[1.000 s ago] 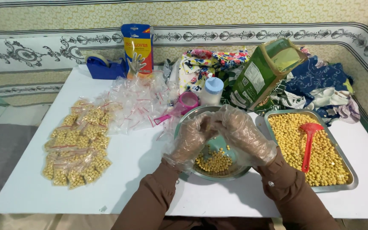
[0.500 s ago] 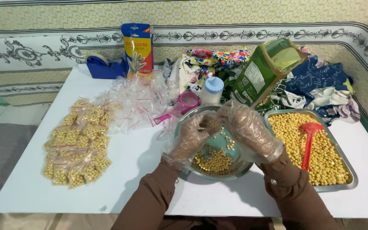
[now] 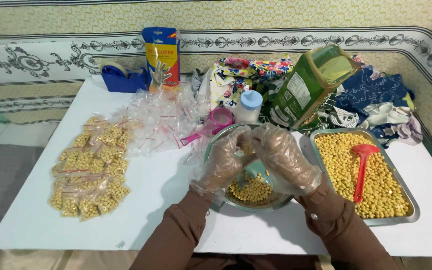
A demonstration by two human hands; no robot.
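Observation:
Both my hands wear clear plastic gloves and meet above a metal bowl point(image 3: 256, 208) near the table's front edge. My left hand point(image 3: 223, 162) and my right hand point(image 3: 283, 157) are pressed together, fingers closed round a small clump of yellow beans point(image 3: 246, 146). Whether a clear bag is around that clump I cannot tell. A layer of loose yellow beans point(image 3: 253, 191) lies in the bottom of the bowl, under my hands.
A steel tray point(image 3: 416, 212) of yellow beans with a red scoop point(image 3: 362, 170) sits right. Filled small bags point(image 3: 93, 167) lie left, empty clear bags point(image 3: 163, 120) behind. At the back stand a pink scoop point(image 3: 216, 122), white jar point(image 3: 249, 106), green sack point(image 3: 308, 85), tape dispenser point(image 3: 121, 77), glove packet point(image 3: 162, 57) and cloths point(image 3: 376, 100).
Half a second ago my hands were slightly apart and beans dropped into the bowl. They have closed together again and no beans are falling.

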